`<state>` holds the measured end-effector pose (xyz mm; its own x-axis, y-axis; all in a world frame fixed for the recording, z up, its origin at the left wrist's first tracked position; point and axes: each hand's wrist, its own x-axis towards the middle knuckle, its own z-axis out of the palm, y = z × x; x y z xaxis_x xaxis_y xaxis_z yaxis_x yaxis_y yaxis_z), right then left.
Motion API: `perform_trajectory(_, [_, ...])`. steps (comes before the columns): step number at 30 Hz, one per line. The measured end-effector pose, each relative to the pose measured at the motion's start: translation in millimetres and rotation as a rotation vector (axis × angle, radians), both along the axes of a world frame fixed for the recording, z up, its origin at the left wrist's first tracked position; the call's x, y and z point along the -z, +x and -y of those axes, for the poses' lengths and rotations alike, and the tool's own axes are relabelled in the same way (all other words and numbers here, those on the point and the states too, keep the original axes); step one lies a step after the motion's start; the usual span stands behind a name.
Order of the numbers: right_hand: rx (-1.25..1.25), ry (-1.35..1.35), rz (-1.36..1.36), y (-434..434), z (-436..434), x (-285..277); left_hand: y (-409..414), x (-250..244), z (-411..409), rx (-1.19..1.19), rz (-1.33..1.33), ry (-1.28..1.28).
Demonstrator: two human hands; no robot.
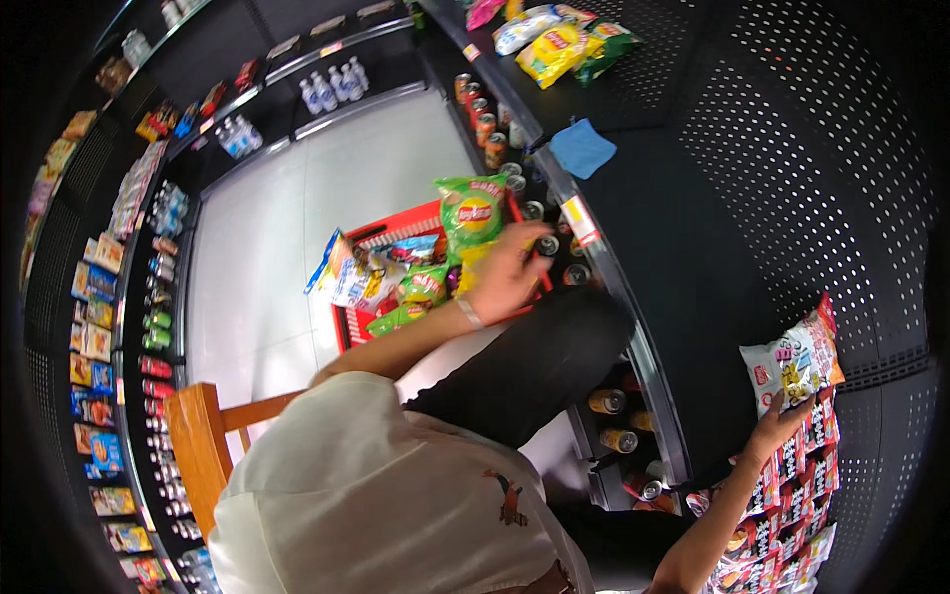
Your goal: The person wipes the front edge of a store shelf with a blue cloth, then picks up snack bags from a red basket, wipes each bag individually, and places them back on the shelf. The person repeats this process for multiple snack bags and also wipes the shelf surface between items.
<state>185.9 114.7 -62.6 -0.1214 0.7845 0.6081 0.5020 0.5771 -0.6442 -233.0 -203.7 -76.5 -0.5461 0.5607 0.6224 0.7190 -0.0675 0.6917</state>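
My left hand (507, 273), blurred, is over the right side of a red plastic shopping basket (397, 221); whether it grips anything is unclear. Beside it are a green Lay's chip bag (472, 211) and a yellow bag (469, 269). The basket also holds a white snack bag (364, 282), smaller green bags (421, 288) and a blue packet (415, 249). At the far right my right hand (785, 423) holds a white and pink snack bag (794, 360) by its lower part, above the black shelf, next to stacked red and black snack packets (790, 475).
A black shelf edge (620, 275) runs between the basket and the right shelf, with drink cans (496, 148) beneath. A blue cloth (582, 148) and chip bags (557, 48) lie farther up. A wooden chair (197, 445) stands at lower left; stocked shelves line the left.
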Motion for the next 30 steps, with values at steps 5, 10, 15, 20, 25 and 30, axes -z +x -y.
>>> perform_trajectory(5, [-0.086,-0.229,-0.152,15,-1,4,-70,123,188,-0.517,0.968,0.09])
perform_trajectory(10, [-0.073,-0.123,-0.041,5,12,-3,-80,175,282,-1.23,0.51,-0.348])
perform_trajectory(15, [-0.05,-0.132,-0.049,2,19,-5,-122,170,319,-1.349,0.692,-0.322])
perform_trajectory(20, [-0.048,-0.121,-0.111,8,17,-2,-133,169,315,-0.772,1.107,0.208])
perform_trajectory(25, [-0.083,-0.104,-0.12,6,20,-3,-158,190,323,-0.766,1.1,0.414])
perform_trajectory(30, [-0.015,0.042,-0.056,-1,31,-9,-158,152,260,-0.666,0.819,0.476])
